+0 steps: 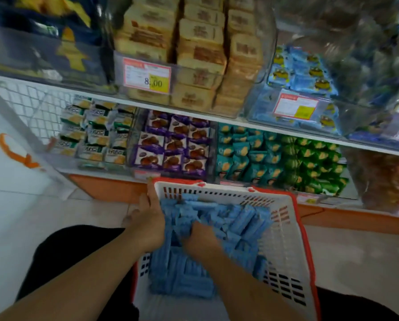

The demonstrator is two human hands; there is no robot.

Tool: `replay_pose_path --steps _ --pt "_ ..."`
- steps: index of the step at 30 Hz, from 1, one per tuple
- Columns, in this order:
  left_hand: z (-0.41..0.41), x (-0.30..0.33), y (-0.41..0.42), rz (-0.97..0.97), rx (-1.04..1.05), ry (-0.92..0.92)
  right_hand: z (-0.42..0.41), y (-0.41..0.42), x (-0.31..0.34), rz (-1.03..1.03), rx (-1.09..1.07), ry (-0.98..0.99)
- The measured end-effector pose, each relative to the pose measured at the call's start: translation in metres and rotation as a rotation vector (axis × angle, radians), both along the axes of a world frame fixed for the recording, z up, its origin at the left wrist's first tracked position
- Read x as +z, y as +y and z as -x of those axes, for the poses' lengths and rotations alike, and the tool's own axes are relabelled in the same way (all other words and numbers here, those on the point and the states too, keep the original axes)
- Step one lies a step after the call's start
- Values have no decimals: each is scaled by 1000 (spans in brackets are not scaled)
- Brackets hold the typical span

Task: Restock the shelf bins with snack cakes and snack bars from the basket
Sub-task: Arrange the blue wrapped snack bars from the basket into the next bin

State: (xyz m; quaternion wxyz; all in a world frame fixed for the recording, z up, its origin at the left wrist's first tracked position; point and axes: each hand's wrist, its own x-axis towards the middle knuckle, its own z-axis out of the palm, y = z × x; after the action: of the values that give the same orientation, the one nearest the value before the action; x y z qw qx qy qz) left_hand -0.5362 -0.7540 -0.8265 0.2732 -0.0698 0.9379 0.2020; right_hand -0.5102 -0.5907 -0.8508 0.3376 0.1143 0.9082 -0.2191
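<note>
A white basket [284,230] with a red rim sits in front of me, below the lower shelf. It holds a heap of light-blue wrapped snack bars [235,218]. My left hand [150,218] grips the basket's left rim near its far corner. My right hand [199,235] is down in the pile with its fingers curled into the blue bars. On the upper shelf at the right, a clear bin [293,105] holds blue packets with a cartoon print.
The lower shelf holds bins of green-white packets [96,133], purple cake packs [175,144], teal packets [247,154] and green packets [316,163]. Above stand stacked beige cake packs [194,54] behind a price tag [147,75]. White floor tiles lie to the left.
</note>
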Motion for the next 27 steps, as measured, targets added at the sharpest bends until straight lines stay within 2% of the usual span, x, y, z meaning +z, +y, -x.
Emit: replay_pose_path --steps 6,10,14,19,21,23,27 --pt "0 5 2 12 -17 -23 0 -11 -14 -145 -18 93" --pt "-1 12 5 5 -31 -35 -3 7 -9 -91 -81 119" --pt "-1 13 2 -12 -26 -58 -11 43 20 171 -248 206" --pt "-6 32 0 -22 7 -81 -20 90 104 634 -512 310" --pt "-4 28 -2 72 3 63 -26 111 145 771 -506 387" --pt "-1 57 6 83 -39 206 -31 134 185 839 -434 456" --pt "4 170 50 -322 -191 363 -36 162 252 857 -212 614"
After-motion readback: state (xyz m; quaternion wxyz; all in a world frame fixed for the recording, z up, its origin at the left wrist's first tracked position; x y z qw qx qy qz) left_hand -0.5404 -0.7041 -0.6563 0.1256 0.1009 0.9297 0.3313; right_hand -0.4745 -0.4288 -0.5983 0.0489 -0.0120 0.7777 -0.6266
